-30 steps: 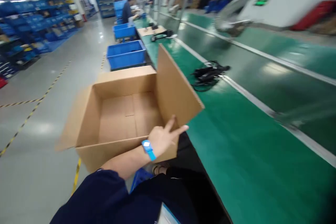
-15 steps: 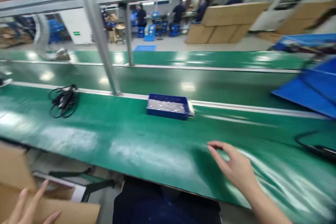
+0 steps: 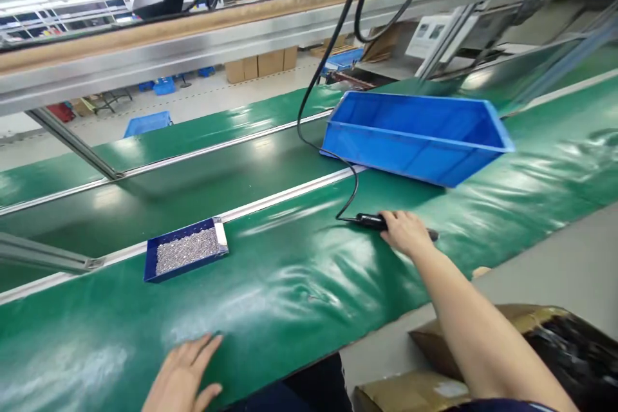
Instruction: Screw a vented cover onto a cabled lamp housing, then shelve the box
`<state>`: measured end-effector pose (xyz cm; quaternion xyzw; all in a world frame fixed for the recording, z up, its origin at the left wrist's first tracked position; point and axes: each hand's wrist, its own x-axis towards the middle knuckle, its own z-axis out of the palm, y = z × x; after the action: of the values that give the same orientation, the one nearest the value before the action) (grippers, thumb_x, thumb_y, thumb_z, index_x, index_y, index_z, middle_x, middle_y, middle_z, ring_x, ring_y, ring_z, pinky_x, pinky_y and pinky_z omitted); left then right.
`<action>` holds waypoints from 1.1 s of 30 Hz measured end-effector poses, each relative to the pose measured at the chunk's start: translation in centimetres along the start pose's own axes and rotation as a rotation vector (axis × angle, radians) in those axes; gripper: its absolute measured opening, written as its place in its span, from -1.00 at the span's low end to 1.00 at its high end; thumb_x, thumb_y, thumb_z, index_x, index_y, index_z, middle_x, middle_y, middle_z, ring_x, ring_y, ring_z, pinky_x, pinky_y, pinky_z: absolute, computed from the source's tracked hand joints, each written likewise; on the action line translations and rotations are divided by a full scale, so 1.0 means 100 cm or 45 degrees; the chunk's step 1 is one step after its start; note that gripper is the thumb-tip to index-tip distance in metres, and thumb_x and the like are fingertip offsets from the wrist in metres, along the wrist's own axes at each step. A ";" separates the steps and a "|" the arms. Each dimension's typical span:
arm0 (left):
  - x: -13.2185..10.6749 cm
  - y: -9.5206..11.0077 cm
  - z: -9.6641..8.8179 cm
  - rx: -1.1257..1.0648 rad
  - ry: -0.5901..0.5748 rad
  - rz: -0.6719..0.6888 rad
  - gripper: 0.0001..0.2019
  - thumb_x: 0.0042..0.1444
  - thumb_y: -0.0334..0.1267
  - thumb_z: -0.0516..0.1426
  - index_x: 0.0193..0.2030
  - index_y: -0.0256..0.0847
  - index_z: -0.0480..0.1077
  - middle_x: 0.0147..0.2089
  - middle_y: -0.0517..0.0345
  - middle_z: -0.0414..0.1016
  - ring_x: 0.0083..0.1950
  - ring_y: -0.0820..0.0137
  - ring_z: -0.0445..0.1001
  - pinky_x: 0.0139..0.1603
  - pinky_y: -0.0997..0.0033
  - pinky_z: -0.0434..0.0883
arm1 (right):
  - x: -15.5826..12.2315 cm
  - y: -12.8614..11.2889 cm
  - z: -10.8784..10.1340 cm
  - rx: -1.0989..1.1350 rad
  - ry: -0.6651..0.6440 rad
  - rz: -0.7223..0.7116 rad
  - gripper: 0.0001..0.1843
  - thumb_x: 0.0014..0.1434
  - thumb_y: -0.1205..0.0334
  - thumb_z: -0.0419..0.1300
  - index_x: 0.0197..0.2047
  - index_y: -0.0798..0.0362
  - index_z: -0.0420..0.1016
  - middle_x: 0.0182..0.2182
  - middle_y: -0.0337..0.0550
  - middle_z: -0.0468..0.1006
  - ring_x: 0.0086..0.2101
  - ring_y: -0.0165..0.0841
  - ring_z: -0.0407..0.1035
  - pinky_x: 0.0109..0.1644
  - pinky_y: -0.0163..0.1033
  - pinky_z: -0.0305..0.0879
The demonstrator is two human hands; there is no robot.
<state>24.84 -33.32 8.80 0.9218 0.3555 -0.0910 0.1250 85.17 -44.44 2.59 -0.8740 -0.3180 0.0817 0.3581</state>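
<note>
My right hand [image 3: 406,232] is closed over the middle of a black corded electric screwdriver [image 3: 371,221], which lies on the green bench mat [image 3: 290,257]. The tool's cord runs up from its left end, and its other end sticks out beyond my fingers. My left hand [image 3: 181,373] rests near the bench's front edge with fingers stretched out, holding nothing. Between the hands and the rear rail, to the left, sits a dark blue tray [image 3: 150,261] filled with small silvery metal pieces [image 3: 188,250], too small to name exactly.
A large blue plastic bin [image 3: 415,141] lies tilted at the back right of the bench. Black cables [image 3: 309,103] hang from the overhead shelf beam [image 3: 193,38]. Cardboard boxes [image 3: 410,393] stand on the floor at lower right. A metal post [image 3: 48,251] rises at the left.
The view has swung to the right. My left hand has come off the cardboard box flap onto the bench. My right hand, empty before, has reached right and taken hold of the screwdriver.
</note>
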 end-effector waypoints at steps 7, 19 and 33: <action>0.070 0.181 -0.035 -0.705 -0.290 0.139 -0.27 0.09 0.04 0.31 0.38 -0.06 0.27 0.35 -0.06 0.39 0.32 0.06 0.39 0.40 -0.04 0.26 | -0.078 -0.073 -0.030 0.825 -0.501 0.073 -0.45 0.07 -0.18 0.29 -0.05 0.08 0.47 -0.42 -0.20 0.41 -0.39 -0.35 0.31 -0.23 -0.19 0.31; 0.051 0.272 -0.112 -1.072 0.060 -0.095 -0.66 0.38 -0.14 0.01 -0.16 -0.29 0.56 -0.28 0.04 0.61 -0.26 0.38 0.55 -0.10 0.44 0.44 | -0.150 -0.167 -0.074 1.848 -0.967 0.140 -0.47 0.15 -0.33 0.21 0.08 -0.25 0.44 -0.31 -0.26 0.38 -0.29 -0.43 0.32 -0.05 -0.21 0.43; 0.001 0.138 -0.103 -0.716 0.001 -0.013 -0.71 0.21 -0.01 0.22 -0.27 -0.18 0.65 -0.33 0.10 0.65 -0.30 0.36 0.59 -0.23 0.52 0.40 | -0.190 -0.231 -0.023 1.169 -1.936 -0.626 -0.45 0.05 -0.28 0.33 0.05 -0.23 0.56 0.04 -0.14 0.54 0.08 -0.06 0.43 0.23 0.11 0.32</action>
<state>35.09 -40.15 20.88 0.8492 0.3715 0.0111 0.3752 59.68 -44.96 18.33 -0.2651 -0.5809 0.6738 0.3718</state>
